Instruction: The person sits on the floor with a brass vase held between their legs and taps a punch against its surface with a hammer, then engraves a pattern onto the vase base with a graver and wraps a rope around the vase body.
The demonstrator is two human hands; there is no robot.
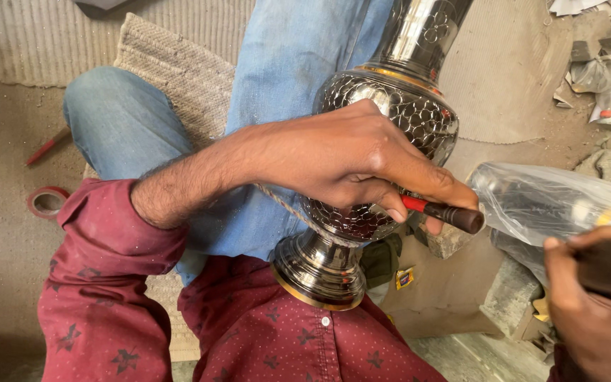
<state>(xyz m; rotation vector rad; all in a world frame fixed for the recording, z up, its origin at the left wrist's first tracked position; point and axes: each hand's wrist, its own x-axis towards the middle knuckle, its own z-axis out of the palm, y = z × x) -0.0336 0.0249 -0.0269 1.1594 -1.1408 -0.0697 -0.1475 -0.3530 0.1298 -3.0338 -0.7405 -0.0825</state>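
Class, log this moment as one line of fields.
left hand: grips red-and-black tool against vase | right hand: dark object, partly seen | vase: on lap

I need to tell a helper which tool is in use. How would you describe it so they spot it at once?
Find the big engraved metal vase lying across the lap. The left hand rests on its belly, pinching a short tool. It has a red shaft and dark handle, unlike the red pencil on the floor.
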